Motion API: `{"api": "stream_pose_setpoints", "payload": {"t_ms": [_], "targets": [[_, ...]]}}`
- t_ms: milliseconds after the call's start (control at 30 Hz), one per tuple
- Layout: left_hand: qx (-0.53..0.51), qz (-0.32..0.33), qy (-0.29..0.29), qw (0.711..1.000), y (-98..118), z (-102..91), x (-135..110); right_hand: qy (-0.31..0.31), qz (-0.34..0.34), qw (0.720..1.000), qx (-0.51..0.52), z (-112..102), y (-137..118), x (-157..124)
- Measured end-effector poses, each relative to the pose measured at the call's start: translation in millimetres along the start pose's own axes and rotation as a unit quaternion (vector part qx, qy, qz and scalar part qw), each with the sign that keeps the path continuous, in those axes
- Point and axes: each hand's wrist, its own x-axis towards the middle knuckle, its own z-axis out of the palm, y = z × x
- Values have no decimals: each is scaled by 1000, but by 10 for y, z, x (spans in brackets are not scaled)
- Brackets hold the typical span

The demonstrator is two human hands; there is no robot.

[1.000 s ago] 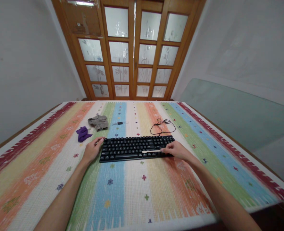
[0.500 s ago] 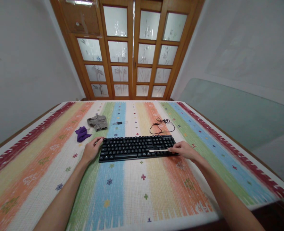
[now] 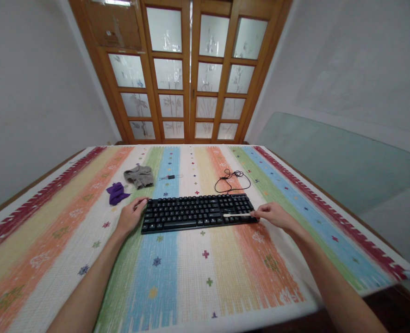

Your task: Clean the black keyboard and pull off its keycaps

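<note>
A black keyboard lies across the striped tablecloth in front of me. My left hand is at its left end, thumb and fingers closed on the upper left corner. Between the fingertips of my right hand is a slim pale stick with a slightly thicker tip; its exact kind is too small to make out. The stick points left and lies low over the keys near the number pad. Whether its tip touches the keys I cannot tell.
Behind the keyboard its black cable lies in a loose bundle. A grey cloth and a purple cloth sit at the back left. A small black-and-clear item lies right of them. The tablecloth covers the table.
My right hand has moved a little to the right, taking the stick's tip along the keys toward the number pad. My left hand stays at the keyboard's corner.
</note>
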Motion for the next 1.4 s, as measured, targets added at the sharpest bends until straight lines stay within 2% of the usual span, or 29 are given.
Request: {"api": "stream_pose_setpoints", "payload": {"t_ms": [133, 300, 600, 733, 900, 1000, 1200, 1400], "targets": [[2, -2, -2, 1000, 3, -3, 2, 2, -7, 1000, 16, -45, -12, -28], [4, -2, -2, 1000, 15, -8, -1, 20, 18, 1000, -3, -114, -30, -73], [5, -2, 3, 1000, 18, -7, -1, 80, 26, 996, 27, -319, 2, -244], [6, -7, -2, 1000, 28, -15, 2, 93, 40, 995, 25, -327, 62, -273], [13, -3, 1, 1000, 11, -15, 14, 73, 27, 997, 21, -264, 147, -241], [17, -2, 0, 1000, 6, -14, 17, 84, 19, 996, 18, -266, 229, -227], [18, 3, 5, 1000, -8, -13, 19, 128, 11, 992, 14, -360, 433, -272], [22, 6, 4, 1000, -7, -16, 19, 149, 35, 988, -6, -468, 508, -320]]}}
